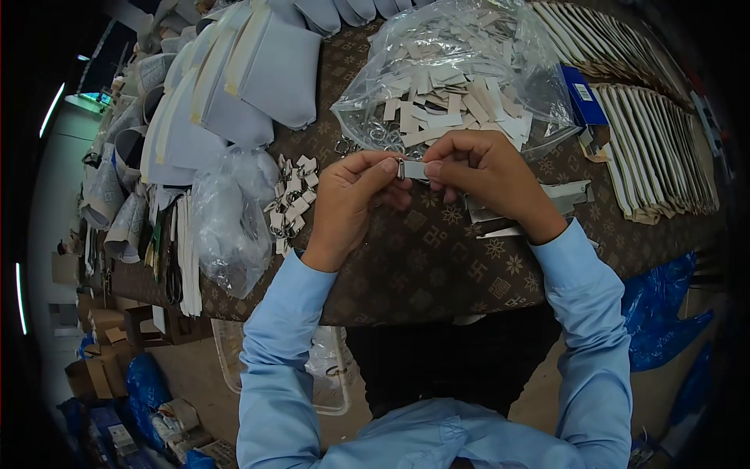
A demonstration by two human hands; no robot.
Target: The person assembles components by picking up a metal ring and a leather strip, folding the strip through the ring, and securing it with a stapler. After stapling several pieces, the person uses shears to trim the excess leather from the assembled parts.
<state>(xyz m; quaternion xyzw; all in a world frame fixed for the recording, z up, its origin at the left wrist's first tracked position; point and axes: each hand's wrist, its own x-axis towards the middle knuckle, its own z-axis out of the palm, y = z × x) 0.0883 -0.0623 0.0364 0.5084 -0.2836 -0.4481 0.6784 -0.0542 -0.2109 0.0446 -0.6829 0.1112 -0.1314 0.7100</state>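
Observation:
Over the patterned brown tablecloth (414, 273), my left hand (348, 195) pinches a small metal ring (401, 169) between thumb and forefinger. A short whitish strip (415, 170) runs from the ring to my right hand (480, 172), whose thumb and forefinger are closed on its other end. Just beyond my fingers lies an open clear plastic bag (359, 94) with many loose whitish strips (449, 105) and some metal rings (381, 137). Left of my left hand is a heap of small whitish tabs with metal rings (294, 202).
Stacked pale grey pieces (281, 74) and a crumpled plastic bag (230, 219) stand at the left. Rows of folded white-edged pieces (648, 152) and a blue box (583, 98) lie at the right. Flat strips (566, 195) lie beside my right wrist.

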